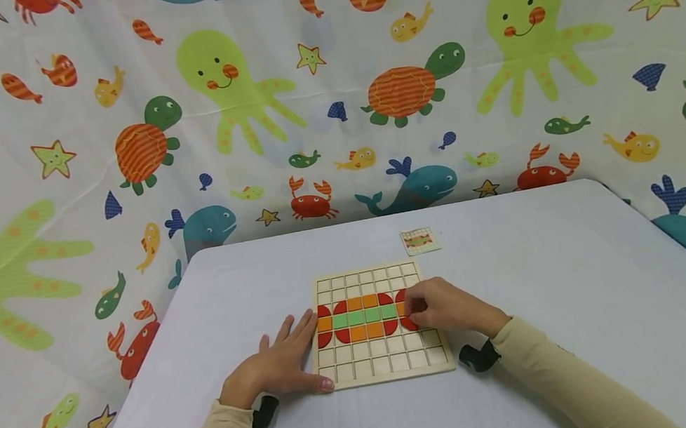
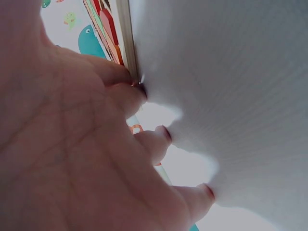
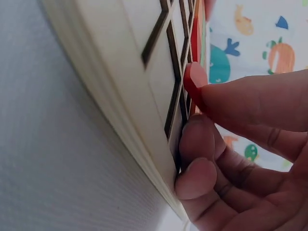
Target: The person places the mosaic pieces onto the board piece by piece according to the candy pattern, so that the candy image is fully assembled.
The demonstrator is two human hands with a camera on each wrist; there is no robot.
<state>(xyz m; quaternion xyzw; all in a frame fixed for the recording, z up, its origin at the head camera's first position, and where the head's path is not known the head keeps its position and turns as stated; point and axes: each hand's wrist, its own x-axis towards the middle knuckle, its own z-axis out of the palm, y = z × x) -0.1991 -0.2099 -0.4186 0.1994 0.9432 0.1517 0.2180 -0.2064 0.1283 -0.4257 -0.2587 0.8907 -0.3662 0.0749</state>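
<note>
A wooden grid board [image 1: 386, 371] lies on the table, a band of red, orange and green flat pieces [image 1: 364, 317] across its middle rows. My left hand [image 1: 278, 366] rests along the board's left edge with fingers spread, the thumb by the near left corner. In the left wrist view its fingertips [image 2: 204, 192] reach down to the white cloth beside the board. Over the right end of the band, my right hand [image 1: 445, 308] has its fingers curled, thumb and forefinger pinching a red rounded piece [image 3: 195, 79] at the grid. The other fingertips [image 3: 196, 178] touch the board's edge.
A small pattern card [image 1: 420, 241] with a similar coloured design lies beyond the board's far right corner. The table has a white cloth [image 1: 553, 275]. Behind it hangs a curtain [image 1: 336, 151] printed with sea animals. Both wrists carry black straps.
</note>
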